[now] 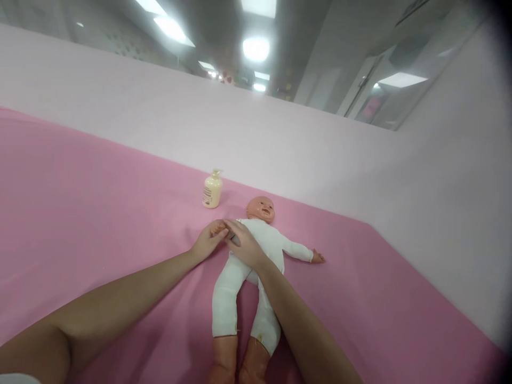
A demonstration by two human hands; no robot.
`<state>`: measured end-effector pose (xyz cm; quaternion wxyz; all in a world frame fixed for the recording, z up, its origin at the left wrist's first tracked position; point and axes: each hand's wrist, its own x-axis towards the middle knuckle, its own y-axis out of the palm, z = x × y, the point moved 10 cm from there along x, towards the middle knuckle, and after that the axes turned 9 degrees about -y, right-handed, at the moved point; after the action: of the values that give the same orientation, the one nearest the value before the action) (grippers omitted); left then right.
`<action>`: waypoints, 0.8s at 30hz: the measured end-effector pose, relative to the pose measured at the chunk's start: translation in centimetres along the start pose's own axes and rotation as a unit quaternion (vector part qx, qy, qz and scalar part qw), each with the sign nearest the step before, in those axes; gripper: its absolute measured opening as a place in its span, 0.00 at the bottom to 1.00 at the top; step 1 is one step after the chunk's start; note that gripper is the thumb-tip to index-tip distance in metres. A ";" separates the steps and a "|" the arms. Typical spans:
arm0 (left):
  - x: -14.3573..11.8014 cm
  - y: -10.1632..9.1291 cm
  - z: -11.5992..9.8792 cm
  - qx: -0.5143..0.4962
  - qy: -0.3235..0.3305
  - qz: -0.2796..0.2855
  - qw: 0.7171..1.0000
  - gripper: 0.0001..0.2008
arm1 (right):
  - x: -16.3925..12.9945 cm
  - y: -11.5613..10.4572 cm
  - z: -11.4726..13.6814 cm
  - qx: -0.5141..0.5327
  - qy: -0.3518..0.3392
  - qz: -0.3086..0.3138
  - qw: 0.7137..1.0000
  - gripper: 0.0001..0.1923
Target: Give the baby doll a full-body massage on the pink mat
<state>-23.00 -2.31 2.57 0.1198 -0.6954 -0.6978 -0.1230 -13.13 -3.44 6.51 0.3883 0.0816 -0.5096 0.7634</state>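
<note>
White cloth body, bare plastic head and feet: the doll point(256, 250) lies face up on the pink sheet point(100, 213). My left hand point(208, 241) has its fingers curled around the doll's small hand, and my right hand point(245, 246) rests loosely curled on its chest.

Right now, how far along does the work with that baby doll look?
Already done: the doll lies face up on the pink cloth, dressed in white. In hand: the left hand and right hand meet around the doll's near hand. Left: the pump bottle stands apart, untouched; whether any lotion is used is not visible.
</note>
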 end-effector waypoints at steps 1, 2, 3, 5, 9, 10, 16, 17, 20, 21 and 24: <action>0.0 -0.2 -0.3 0.012 0.015 -0.007 1.000 0.17 | 0.0 0.0 -0.1 0.003 0.006 0.001 1.000 0.31; -0.1 -0.3 -0.7 0.031 0.032 -0.015 0.999 0.17 | 0.0 0.1 -0.3 0.006 0.014 0.004 1.000 0.32; -0.2 -0.5 -1.1 0.054 0.047 -0.023 0.997 0.16 | 0.0 0.2 -0.4 0.009 0.020 0.009 1.000 0.32; -0.5 -0.4 -1.5 0.111 0.064 -0.035 0.991 0.15 | 0.1 0.5 -0.3 0.012 0.026 0.027 0.999 0.33; -1.2 0.0 -1.9 0.205 0.076 -0.057 0.974 0.09 | 0.0 0.8 -0.1 0.005 0.018 0.054 0.998 0.38; -1.3 0.1 -2.0 0.218 0.078 -0.060 0.971 0.08 | -0.1 0.9 -0.1 0.000 0.016 0.055 0.998 0.39; -2.0 0.7 -2.6 0.259 0.101 -0.070 0.958 0.05 | -0.3 1.0 -0.8 -0.020 0.024 0.055 0.998 0.40; -2.1 0.7 -2.7 0.259 0.107 -0.068 0.957 0.06 | -0.2 1.0 -0.8 -0.019 0.022 0.054 0.998 0.38; -2.3 0.8 -2.9 0.243 0.118 -0.050 0.961 0.11 | 0.0 0.8 0.1 -0.010 -0.005 0.052 0.999 0.25; -2.4 0.8 -2.9 0.235 0.120 -0.043 0.964 0.14 | 0.1 0.7 0.4 -0.007 -0.014 0.052 0.999 0.20; -2.5 0.7 -2.8 0.206 0.124 -0.032 0.970 0.15 | 0.3 0.5 1.0 0.002 -0.016 0.053 0.998 0.11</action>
<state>-22.30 -5.57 4.40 0.3422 -0.6120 -0.7100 -0.0655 -13.94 -4.22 6.76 0.3388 0.0670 -0.5182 0.7824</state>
